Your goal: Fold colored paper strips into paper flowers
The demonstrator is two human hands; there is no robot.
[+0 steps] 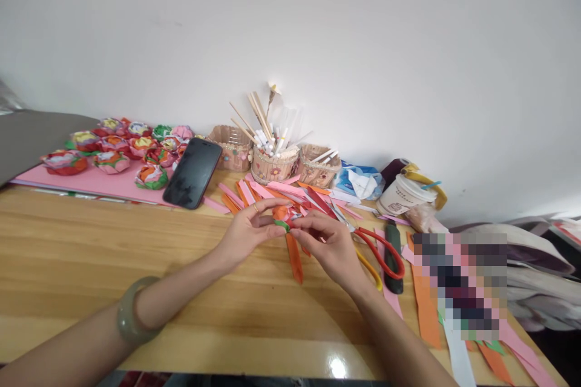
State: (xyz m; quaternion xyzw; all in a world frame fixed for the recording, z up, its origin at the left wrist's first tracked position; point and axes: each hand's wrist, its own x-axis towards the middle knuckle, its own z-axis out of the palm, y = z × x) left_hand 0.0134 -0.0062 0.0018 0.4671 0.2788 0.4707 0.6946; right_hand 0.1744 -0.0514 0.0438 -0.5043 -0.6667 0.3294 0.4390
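Between my two hands, above the middle of the table, is a small folded paper flower (282,214) in orange, red and green. My left hand (242,233), with a ring on one finger, pinches its left side between thumb and fingers. From the right, the thumb and fingers of my right hand (329,245) close on its lower edge and partly hide it. An orange paper strip (295,260) lies just below the flower. Behind my hands are loose pink, orange and red paper strips (285,189). Scissors with red handles (385,260) lie beside my right hand.
Finished paper flowers (111,161) stand on pink sheets (104,184) at left, by a phone (193,172). Decorated baskets (275,166), a tissue pack (358,180) and a paper cup (402,195) line the wall. A dark green cutter (394,269) and more strips (424,302) lie right.
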